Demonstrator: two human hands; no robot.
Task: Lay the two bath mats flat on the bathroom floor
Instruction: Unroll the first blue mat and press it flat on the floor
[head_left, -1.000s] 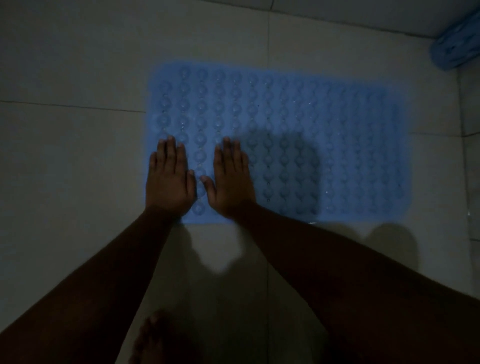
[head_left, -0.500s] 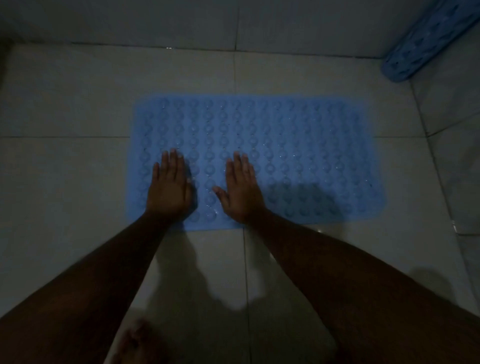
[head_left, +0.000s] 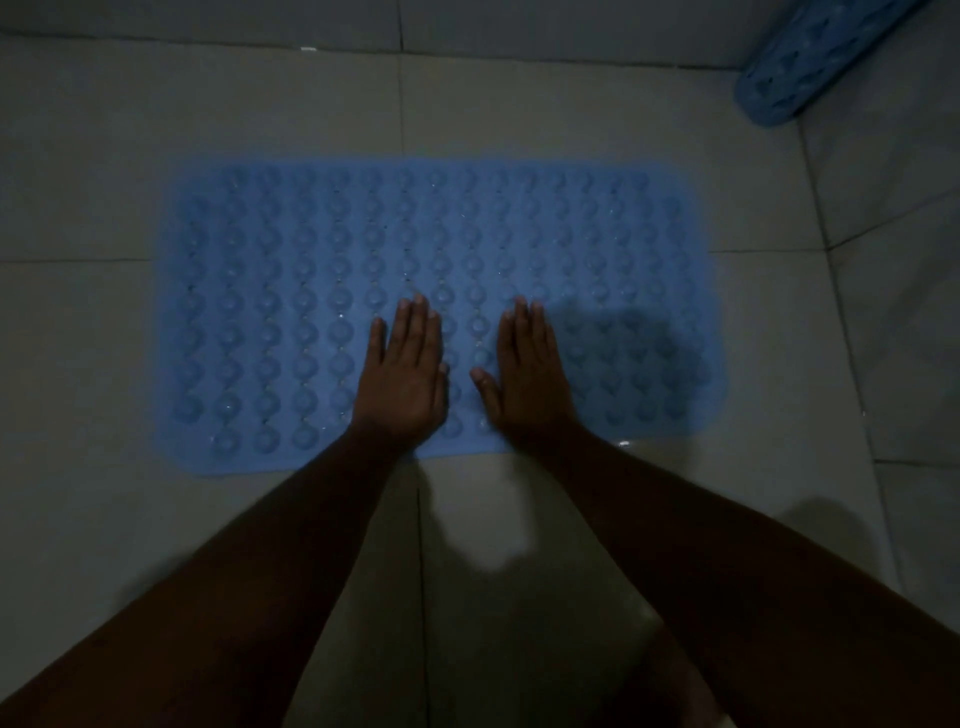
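Note:
A blue bath mat (head_left: 291, 291) covered in round bumps lies spread flat on the pale tiled floor. My left hand (head_left: 402, 376) presses palm-down on its near edge, fingers straight and together. Beside it, a little to the right, my right hand (head_left: 527, 374) also lies flat on the mat with the thumb spread out. A second blue mat (head_left: 810, 67) stands rolled up, leaning in the far right corner, partly cut off by the frame.
Large pale floor tiles (head_left: 104, 364) surround the mat, with the wall base (head_left: 519, 31) along the top. The room is dim. My arms cast shadows over the mat's right part and the near floor.
Both hands have slid rightward along the mat's near edge, from its left end to about the middle. The view shifted with them, and the rolled mat shows more.

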